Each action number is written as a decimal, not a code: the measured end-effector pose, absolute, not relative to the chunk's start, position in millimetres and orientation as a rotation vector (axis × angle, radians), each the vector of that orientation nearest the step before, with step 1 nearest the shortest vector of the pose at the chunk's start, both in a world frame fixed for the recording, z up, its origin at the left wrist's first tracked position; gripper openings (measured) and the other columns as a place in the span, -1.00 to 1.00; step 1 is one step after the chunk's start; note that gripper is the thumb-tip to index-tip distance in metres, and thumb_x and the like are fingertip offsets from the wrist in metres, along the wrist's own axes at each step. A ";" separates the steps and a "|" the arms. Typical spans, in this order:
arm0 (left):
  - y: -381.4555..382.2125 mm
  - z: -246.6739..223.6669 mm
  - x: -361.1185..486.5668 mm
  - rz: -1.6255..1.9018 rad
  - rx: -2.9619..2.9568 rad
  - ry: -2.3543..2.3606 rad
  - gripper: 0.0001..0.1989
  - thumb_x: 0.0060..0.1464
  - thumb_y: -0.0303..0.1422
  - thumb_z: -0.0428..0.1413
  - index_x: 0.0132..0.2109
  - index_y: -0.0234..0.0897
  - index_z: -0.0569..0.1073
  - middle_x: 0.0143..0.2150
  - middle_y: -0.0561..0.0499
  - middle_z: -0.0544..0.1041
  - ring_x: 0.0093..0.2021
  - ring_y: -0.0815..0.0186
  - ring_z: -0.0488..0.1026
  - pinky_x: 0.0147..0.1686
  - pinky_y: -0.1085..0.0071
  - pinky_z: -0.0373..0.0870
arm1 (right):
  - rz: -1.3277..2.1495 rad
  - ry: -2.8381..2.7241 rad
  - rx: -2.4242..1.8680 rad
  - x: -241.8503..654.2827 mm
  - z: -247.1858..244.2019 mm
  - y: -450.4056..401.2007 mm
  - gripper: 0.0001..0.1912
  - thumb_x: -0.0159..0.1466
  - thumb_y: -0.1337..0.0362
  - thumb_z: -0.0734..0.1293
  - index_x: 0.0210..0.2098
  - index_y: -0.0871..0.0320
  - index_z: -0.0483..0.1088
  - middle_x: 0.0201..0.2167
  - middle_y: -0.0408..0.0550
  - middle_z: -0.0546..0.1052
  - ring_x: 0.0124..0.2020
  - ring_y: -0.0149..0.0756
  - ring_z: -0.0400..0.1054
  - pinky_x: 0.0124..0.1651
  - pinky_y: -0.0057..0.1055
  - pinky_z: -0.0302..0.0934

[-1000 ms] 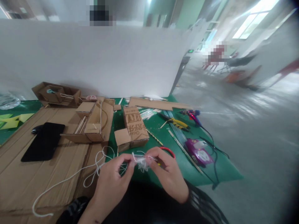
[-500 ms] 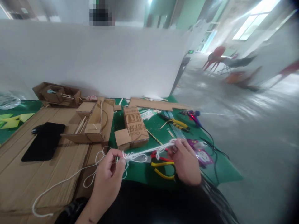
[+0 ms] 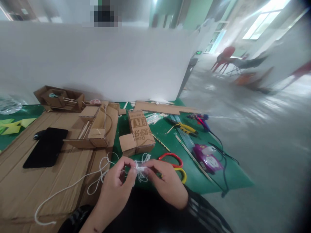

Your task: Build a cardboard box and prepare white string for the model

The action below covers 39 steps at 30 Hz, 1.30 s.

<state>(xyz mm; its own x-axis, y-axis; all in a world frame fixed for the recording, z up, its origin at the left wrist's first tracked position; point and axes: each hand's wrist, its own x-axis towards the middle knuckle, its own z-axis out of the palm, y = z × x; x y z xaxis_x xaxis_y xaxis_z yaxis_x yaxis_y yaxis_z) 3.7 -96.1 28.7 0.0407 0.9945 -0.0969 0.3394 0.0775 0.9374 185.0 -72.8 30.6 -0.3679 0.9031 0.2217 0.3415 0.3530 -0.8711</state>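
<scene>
Tangled white string (image 3: 142,175) is bunched between my two hands, low in the middle of the head view. My left hand (image 3: 119,181) pinches it with thumb and forefinger. From the other side my right hand (image 3: 167,181) pinches the same tangle, the fingertips of both hands close together. A loose length of the string trails left in loops across the cardboard and ends near the lower left. Scissors with red and yellow handles (image 3: 181,174) lie just beyond my right hand, partly hidden by it.
Behind my hands stands a small cardboard box (image 3: 142,132). A cardboard structure (image 3: 97,129) and a black tablet-like slab (image 3: 46,147) are on the left. Yellow-black pliers (image 3: 186,128), a glue gun (image 3: 201,121) and a purple device (image 3: 207,158) with cables lie right. A white partition (image 3: 97,61) rises behind.
My right hand has moved left to meet my left hand. The string, stretched between them before, is now bunched up. The scissors and purple device are less covered.
</scene>
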 end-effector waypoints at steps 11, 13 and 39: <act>-96.4 30.5 -0.4 0.993 1.420 1.605 -0.93 0.22 -0.30 0.00 -0.24 -0.16 0.32 -0.42 0.16 0.32 -0.48 0.37 0.24 -0.50 0.48 0.15 | 0.640 -1.722 -1.291 212.9 34.2 -66.8 -0.83 0.37 0.24 0.28 -0.27 0.12 0.50 -0.41 -0.10 0.59 -0.40 -0.32 0.46 -0.30 -0.46 0.31; -95.9 31.5 -4.4 1.038 1.380 1.583 -0.93 0.20 -0.30 0.01 -0.25 -0.16 0.32 -0.43 0.16 0.32 -0.48 0.37 0.25 -0.50 0.49 0.17 | 0.604 -1.576 -1.375 225.3 33.6 -61.6 -0.80 0.37 0.18 0.27 -0.25 0.13 0.48 -0.46 -0.11 0.55 -0.46 -0.33 0.43 -0.38 -0.46 0.30; -98.4 36.2 -4.7 1.007 1.231 1.328 -0.92 0.22 -0.39 0.01 -0.13 -0.16 0.31 -0.34 0.13 0.33 -0.38 0.38 0.28 -0.37 0.50 0.25 | 1.086 -1.879 -1.122 186.5 40.8 -72.9 -0.81 0.36 0.30 0.24 -0.25 0.16 0.51 -0.41 -0.10 0.56 -0.40 -0.35 0.39 -0.31 -0.46 0.24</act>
<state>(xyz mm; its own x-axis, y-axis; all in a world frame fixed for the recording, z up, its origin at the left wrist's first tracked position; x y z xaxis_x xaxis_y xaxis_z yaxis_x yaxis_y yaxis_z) -4.7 -98.4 36.2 0.0425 0.9900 -0.1349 0.1371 0.1279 0.9823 186.5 -72.9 40.8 -0.3933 0.9095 0.1344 0.3373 0.2787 -0.8992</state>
